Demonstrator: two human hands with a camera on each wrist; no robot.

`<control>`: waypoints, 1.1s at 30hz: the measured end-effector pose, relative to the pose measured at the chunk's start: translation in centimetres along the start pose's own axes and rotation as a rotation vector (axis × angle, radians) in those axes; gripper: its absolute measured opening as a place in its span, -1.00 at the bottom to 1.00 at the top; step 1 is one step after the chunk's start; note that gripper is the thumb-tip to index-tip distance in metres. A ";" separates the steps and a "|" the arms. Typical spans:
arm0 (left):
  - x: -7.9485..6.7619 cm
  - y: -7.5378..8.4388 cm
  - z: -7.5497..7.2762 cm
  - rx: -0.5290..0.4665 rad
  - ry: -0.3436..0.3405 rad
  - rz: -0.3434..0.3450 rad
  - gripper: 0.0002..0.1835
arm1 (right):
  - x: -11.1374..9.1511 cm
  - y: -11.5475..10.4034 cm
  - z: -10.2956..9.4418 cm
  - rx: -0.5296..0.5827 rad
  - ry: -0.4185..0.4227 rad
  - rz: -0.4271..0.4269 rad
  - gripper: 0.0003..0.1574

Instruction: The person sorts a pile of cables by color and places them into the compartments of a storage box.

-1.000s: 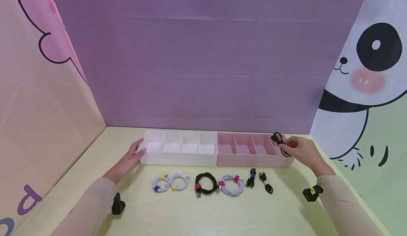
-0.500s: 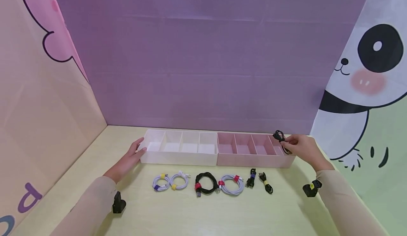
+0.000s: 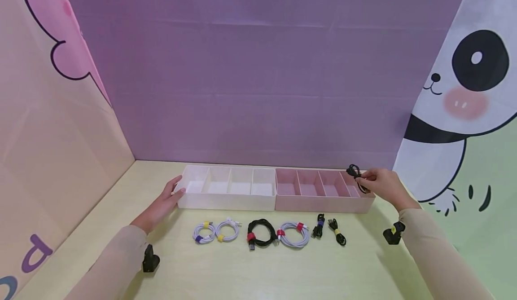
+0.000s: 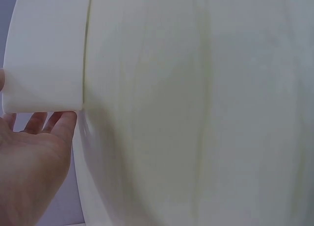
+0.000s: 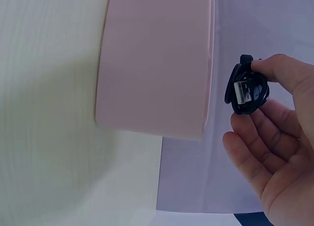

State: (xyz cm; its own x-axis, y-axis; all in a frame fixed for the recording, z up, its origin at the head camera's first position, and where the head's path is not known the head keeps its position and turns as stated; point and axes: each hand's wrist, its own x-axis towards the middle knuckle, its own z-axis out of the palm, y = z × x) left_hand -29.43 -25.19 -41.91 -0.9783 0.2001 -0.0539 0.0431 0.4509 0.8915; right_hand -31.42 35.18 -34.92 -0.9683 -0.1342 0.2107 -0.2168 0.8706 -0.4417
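Observation:
At the left end of the white divided box (image 3: 228, 202), my left hand (image 3: 163, 205) holds the end wall, thumb over the rim and fingers (image 4: 64, 125) against the outside. My right hand (image 3: 383, 187) pinches a coiled black USB cable (image 3: 353, 171) between thumb and fingers, above the right end of the pink divided box (image 3: 323, 204). The right wrist view shows the cable's metal USB plug (image 5: 243, 92) beside the pink box's rim. Both boxes stand end to end, and their visible compartments hold nothing.
In front of the boxes lie two small white coiled cables (image 3: 205, 233), a larger black coil (image 3: 261, 233), a larger white coil (image 3: 295, 235) and two small black bundles (image 3: 318, 226) with coloured ties. A purple backdrop (image 3: 258, 89) stands behind the table (image 3: 258, 273).
My right hand has risen slightly and shifted a little to the right with the black cable over the pink box. The left hand stays at the white box.

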 end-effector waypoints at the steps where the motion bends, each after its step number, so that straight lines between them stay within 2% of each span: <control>1: 0.0 0.0 0.0 -0.002 -0.001 0.000 -0.21 | 0.0 0.1 0.0 -0.001 0.000 0.002 -0.67; 15: 0.0 0.0 0.0 0.020 0.002 -0.002 -0.19 | 0.5 0.7 0.5 -0.007 -0.023 0.045 -0.63; 26: 0.1 -0.2 0.0 0.018 0.009 0.003 -0.20 | 0.7 1.2 0.6 -0.009 -0.023 0.038 -0.67; 33: 0.1 -0.2 0.0 0.028 0.009 0.002 -0.19 | 0.6 1.4 0.7 -0.007 -0.028 0.056 -0.57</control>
State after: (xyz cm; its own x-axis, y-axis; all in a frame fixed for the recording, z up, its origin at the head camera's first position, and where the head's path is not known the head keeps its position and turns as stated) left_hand -29.49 -25.22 -42.06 -0.9799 0.1939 -0.0478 0.0511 0.4747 0.8787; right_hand -32.41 35.99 -35.96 -0.9820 -0.0983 0.1610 -0.1613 0.8804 -0.4460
